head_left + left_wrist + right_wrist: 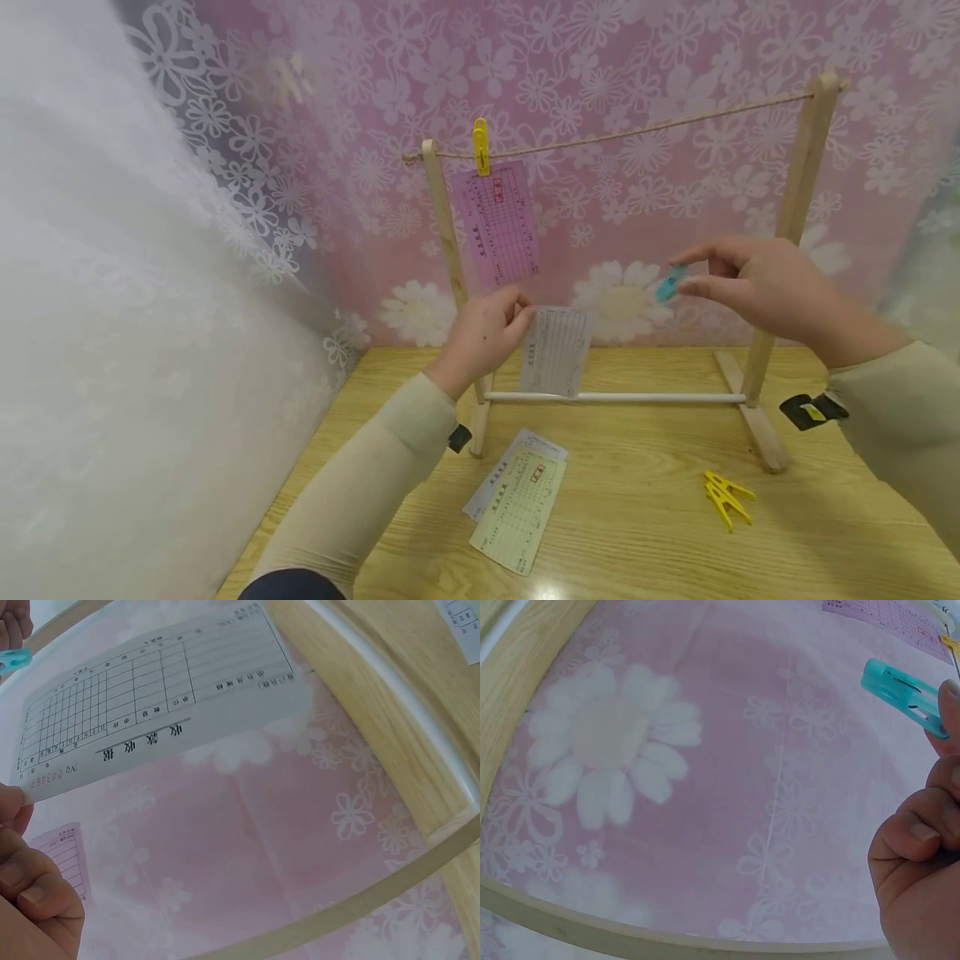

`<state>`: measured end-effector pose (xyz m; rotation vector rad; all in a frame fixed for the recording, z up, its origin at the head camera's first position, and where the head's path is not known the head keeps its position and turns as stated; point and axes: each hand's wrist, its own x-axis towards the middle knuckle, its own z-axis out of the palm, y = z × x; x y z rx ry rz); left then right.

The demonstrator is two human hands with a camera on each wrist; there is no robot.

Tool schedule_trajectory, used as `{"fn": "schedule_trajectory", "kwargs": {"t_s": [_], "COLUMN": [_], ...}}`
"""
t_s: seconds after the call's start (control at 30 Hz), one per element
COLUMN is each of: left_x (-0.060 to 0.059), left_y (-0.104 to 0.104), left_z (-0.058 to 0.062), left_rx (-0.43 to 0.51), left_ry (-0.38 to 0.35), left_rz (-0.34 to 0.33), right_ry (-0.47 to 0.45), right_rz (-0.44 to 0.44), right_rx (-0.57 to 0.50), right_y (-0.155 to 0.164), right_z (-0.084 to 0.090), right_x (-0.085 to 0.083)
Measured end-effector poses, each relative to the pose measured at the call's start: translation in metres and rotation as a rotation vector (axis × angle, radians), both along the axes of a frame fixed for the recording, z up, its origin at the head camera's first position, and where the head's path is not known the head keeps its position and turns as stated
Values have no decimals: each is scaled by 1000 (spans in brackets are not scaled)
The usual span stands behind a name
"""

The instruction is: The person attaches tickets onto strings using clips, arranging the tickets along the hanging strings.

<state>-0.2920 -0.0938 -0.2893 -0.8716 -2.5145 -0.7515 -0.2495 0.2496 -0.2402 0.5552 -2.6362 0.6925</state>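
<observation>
— What do we hold in our left hand [487, 329]?

— We pinch a white printed paper slip [557, 350] by its edge between thumb and fingers. It hangs upright in the air, just in front of the small wooden drying rack [797, 192], its lower edge near the rack's white bottom crossbar [645, 398].

— And our right hand [757, 287]?

— It is raised between the rack's two posts, fingertips clamped on a turquoise plastic clothespin [670, 283]. The pin points left, toward the white slip, but stays apart from it.

— What is already on the line?

— A pink printed paper slip [498, 223] hangs from the twine string [637, 132] stretched between the post tops, held by a yellow plastic clothespin [481, 146] near the left post.

— And on the wooden tabletop [645, 533]?

— Two more paper slips lie overlapping in front of the rack: a pale green slip [521, 510] on top of another white slip [487, 492]. To the right, near the rack's right foot, lie yellow clothespins [726, 496], touching each other; we cannot tell how many.

— Behind it all?

— A pink cloth with white flowers [637, 67] fills the background.
</observation>
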Motion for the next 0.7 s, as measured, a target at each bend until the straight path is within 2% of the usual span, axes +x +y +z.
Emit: {"fn": "schedule_trajectory", "kwargs": {"t_s": [0.17, 0.33, 0.5, 0.7], "left_x": [-2, -5, -7, -8], "left_y": [3, 4, 5, 6], "left_z": [14, 32, 50, 64], "left_rx": [24, 25, 24, 20], "left_ry": [-7, 44, 77, 86], "left_rz": [18, 51, 75, 96], "right_ry": [34, 76, 78, 92], "right_rz": [7, 28, 32, 33], "right_rx": [23, 46, 32, 20], "right_y": [-6, -14, -20, -26], "right_z": [13, 29, 44, 59], "right_x": [-4, -7, -11, -15]}}
